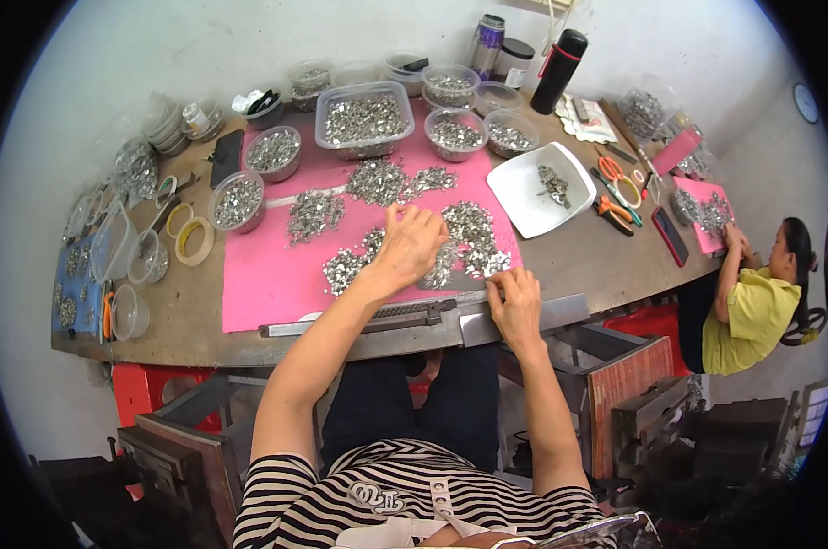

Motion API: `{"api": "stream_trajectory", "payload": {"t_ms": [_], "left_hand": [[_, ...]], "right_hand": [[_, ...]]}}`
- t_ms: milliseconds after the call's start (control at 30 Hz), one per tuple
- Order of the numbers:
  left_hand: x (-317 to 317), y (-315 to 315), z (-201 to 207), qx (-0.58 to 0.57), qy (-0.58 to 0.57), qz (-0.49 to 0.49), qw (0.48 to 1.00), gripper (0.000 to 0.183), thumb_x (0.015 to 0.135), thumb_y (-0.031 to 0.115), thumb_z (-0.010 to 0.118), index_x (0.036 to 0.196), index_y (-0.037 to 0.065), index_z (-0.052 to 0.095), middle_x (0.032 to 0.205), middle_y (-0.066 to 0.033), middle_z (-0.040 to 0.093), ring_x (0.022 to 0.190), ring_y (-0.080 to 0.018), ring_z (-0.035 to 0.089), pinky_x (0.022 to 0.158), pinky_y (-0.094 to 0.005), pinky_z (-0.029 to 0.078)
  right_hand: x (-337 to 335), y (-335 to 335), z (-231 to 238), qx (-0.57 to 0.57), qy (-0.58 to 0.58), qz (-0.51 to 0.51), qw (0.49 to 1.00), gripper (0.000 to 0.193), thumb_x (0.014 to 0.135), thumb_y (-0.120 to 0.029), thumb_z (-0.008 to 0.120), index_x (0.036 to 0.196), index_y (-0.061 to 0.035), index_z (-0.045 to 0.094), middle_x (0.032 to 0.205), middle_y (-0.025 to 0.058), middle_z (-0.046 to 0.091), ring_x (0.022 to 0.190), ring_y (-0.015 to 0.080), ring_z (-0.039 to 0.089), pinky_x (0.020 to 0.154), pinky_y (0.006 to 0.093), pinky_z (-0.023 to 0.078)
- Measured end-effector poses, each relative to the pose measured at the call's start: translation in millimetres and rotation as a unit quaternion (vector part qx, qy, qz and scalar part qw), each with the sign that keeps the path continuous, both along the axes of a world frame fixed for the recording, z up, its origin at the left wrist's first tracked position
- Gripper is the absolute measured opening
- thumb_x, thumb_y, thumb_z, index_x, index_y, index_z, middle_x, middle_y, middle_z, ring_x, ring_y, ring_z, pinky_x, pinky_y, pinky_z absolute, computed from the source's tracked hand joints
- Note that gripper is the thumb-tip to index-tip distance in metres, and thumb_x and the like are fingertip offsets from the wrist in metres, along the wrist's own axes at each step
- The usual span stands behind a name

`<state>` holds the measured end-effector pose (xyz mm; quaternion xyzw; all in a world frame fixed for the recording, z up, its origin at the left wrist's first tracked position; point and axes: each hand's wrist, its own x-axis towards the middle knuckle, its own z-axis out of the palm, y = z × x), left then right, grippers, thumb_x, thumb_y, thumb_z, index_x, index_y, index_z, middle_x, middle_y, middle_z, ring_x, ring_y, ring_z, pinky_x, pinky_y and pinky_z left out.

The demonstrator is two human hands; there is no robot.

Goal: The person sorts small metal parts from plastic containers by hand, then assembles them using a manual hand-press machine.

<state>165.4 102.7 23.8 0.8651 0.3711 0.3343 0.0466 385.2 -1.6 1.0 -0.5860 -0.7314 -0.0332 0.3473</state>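
Observation:
Several heaps of small shiny silver metal pieces [469, 229] lie on a pink sheet [249, 306] before me. My left hand [408, 242] is over the middle heaps, its fingers curled downward and closed; whatever is between the fingertips is hidden. At the near right corner of the sheet, beside the nearest pieces, is my right hand [518, 306]. Its thumb and forefinger are drawn together, and anything pinched there is too small to make out. Between my hands lies a smaller heap [441, 268]. A dark metal slide caliper [405, 316] lies along the table's front edge.
Plastic tubs of metal pieces, including a square one [363, 133], line the back. A white tray [524, 206] holds some pieces on the right, near pliers [615, 215] and scissors [612, 169]. Tape rolls [194, 242] lie left. A co-worker [752, 316] sits far right.

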Motion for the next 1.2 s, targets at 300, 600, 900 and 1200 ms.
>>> {"api": "stream_trajectory", "payload": {"t_ms": [300, 600, 900, 1200], "left_hand": [[-77.6, -69.2, -2.1, -0.111, 0.052, 0.032, 0.992, 0.007, 0.092, 0.017, 0.066, 0.091, 0.01, 0.068, 0.089, -0.0049, 0.063, 0.092, -0.025, 0.056, 0.097, -0.0464, 0.032], [-78.6, -75.8, -1.5, -0.139, -0.035, 0.067, 0.987, 0.005, 0.089, 0.018, 0.072, 0.089, 0.013, 0.071, 0.084, -0.001, 0.064, 0.088, -0.0211, 0.057, 0.097, -0.046, 0.032], [-77.9, -72.5, -9.1, -0.135, 0.011, 0.062, 0.989, 0.006, 0.084, 0.017, 0.074, 0.086, 0.013, 0.069, 0.086, -0.0026, 0.062, 0.093, -0.0226, 0.056, 0.092, -0.0472, 0.032], [-69.5, -79.0, -13.1, -0.037, 0.005, 0.096, 0.995, 0.007, 0.086, 0.013, 0.072, 0.087, 0.01, 0.067, 0.087, -0.003, 0.062, 0.09, -0.0231, 0.057, 0.096, -0.0478, 0.033]], "right_hand": [[-55.4, -6.5, 25.3, 0.002, 0.042, 0.251, 0.967, 0.012, 0.086, -0.003, 0.068, 0.091, -0.0025, 0.058, 0.088, 0.0117, 0.056, 0.085, 0.0298, 0.055, 0.078, 0.0396, 0.042], [-65.9, -5.4, 25.9, -0.006, -0.107, 0.279, 0.954, 0.009, 0.086, -0.008, 0.064, 0.088, -0.0037, 0.056, 0.086, 0.011, 0.05, 0.083, 0.0284, 0.053, 0.075, 0.0395, 0.042], [-51.0, 17.3, 25.1, 0.031, 0.056, 0.245, 0.967, 0.01, 0.085, 0.0, 0.07, 0.092, -0.0022, 0.063, 0.095, 0.0137, 0.065, 0.091, 0.0327, 0.063, 0.08, 0.0421, 0.05], [-32.3, 84.7, 15.5, -0.018, -0.002, 0.116, 0.993, 0.009, 0.083, -0.004, 0.071, 0.091, -0.004, 0.07, 0.086, 0.0124, 0.061, 0.085, 0.0327, 0.06, 0.078, 0.0437, 0.048]]}}
